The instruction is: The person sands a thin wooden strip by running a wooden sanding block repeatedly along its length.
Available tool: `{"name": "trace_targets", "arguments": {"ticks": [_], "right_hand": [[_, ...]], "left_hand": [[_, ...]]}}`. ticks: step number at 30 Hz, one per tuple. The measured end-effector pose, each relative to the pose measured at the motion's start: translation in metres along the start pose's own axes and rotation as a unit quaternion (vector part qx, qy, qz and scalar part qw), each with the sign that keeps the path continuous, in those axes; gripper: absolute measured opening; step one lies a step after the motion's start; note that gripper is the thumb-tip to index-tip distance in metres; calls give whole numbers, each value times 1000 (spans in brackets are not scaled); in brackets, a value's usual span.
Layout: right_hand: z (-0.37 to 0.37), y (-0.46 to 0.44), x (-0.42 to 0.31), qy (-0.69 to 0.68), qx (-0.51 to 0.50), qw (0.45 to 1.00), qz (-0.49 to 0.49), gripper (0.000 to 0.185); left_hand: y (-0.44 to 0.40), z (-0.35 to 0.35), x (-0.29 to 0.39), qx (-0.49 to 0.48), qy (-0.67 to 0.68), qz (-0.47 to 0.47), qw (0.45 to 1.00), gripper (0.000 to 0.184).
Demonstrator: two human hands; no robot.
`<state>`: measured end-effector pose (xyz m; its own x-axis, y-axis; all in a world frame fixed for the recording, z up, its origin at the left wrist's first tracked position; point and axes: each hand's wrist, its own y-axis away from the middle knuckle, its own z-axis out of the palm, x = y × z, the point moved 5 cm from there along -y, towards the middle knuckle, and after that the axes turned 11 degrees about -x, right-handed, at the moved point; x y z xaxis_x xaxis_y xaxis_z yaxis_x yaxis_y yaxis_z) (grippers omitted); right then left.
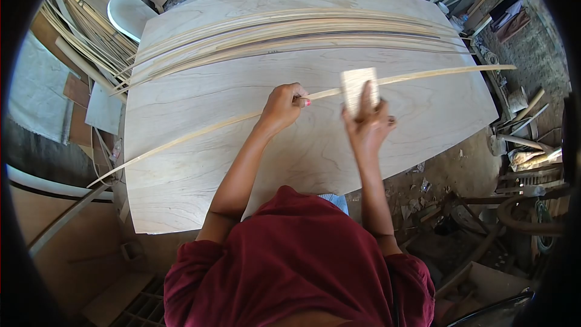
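A long, thin wooden strip runs across the plywood tabletop, its ends reaching past the left and right edges. My left hand is closed around the strip near its middle, with something small and red at the fingertips. To the right, my right hand grips a pale, flat rectangular block, index finger stretched along its top. The block lies over the strip and hides a short part of it. Whether its underside carries sandpaper I cannot tell.
Several more wooden strips lie side by side across the far part of the table. A white chair and a bundle of strips stand at the left. Scrap wood and clutter line the right side.
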<state>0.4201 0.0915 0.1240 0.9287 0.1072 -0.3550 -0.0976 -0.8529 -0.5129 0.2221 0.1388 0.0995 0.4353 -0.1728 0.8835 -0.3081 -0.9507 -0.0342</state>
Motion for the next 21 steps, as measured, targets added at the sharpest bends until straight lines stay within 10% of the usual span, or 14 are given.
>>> {"name": "trace_targets", "arguments": {"ticks": [7, 13, 21], "right_hand": [[10, 10, -12, 37, -40, 991, -125, 74], [-15, -10, 9, 33, -46, 997, 48, 71], [3, 19, -42, 22, -117, 987, -105, 73]], "left_hand": [[8, 4, 3, -7, -20, -9, 1000, 12], [8, 7, 1, 38, -8, 27, 999, 10], [15, 8, 0, 48, -49, 19, 997, 9]]}}
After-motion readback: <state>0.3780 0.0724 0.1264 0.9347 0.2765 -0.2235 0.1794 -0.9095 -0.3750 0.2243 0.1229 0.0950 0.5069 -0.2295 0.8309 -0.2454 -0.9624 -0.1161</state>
